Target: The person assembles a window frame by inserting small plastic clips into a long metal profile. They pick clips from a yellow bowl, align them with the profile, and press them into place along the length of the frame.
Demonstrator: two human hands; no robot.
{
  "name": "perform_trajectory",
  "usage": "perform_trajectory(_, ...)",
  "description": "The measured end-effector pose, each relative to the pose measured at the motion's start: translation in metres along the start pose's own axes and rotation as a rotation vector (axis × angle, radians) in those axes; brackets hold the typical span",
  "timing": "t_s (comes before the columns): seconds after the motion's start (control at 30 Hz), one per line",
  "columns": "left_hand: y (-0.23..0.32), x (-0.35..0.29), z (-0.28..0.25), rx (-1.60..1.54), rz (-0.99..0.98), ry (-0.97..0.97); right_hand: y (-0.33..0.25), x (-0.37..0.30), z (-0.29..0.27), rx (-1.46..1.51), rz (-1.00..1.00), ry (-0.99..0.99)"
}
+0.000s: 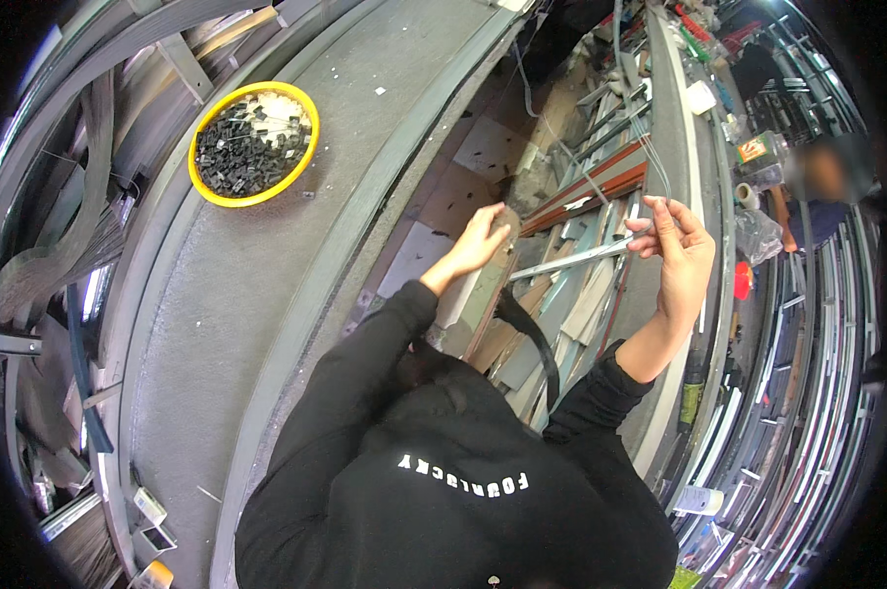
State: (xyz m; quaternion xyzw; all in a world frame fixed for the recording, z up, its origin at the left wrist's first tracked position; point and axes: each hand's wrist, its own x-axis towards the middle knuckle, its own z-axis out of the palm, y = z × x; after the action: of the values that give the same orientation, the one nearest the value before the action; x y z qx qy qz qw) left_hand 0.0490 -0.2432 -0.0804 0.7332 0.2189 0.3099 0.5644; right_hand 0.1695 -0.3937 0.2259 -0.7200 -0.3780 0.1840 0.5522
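Note:
My left hand (478,242) is out in front with its fingers curled against a brownish-grey object (506,228). What kind of thing it is, I cannot make out. Farther right my right hand (677,257) is raised with thumb and fingers pinched together. Thin, pale, wire-like strands (652,155) run up and away from its fingertips. Below the hands a pale metal strip (576,259) lies slanting across a heap of offcut strips (591,304). A black strap-like piece (534,339) curves down near my body.
A grey worktop (257,285) stretches along my left, carrying a yellow-rimmed basin (311,157) of small black and whitish pieces. Beyond a grey ledge (671,108) on the right are long stacked profiles (807,393), a clear plastic bag (757,236) and another person (824,211).

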Motion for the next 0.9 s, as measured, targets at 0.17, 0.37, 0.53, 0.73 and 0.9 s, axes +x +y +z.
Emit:
perform_trajectory(0.17,-0.01,0.13,-0.007,0.191,-0.046,0.304,-0.028,0.002,-0.006,-0.017,-0.039,0.069)
perform_trajectory(0.37,0.015,0.194,-0.016,-0.294,-0.13,-0.443,-0.035,0.018,-0.007,0.064,-0.071,-0.014)
perform_trajectory(0.53,0.041,0.071,0.014,-1.011,-0.102,-1.185,-0.009,0.054,0.003,0.165,-0.053,-0.064)
perform_trajectory(0.73,0.097,-0.13,-0.115,-0.576,-0.401,-0.234,0.025,0.1,0.059,-0.141,0.016,0.001)
perform_trajectory(0.9,0.195,-0.206,-0.163,-0.433,-0.493,0.183,-0.01,0.026,0.159,0.048,-0.364,-0.511)
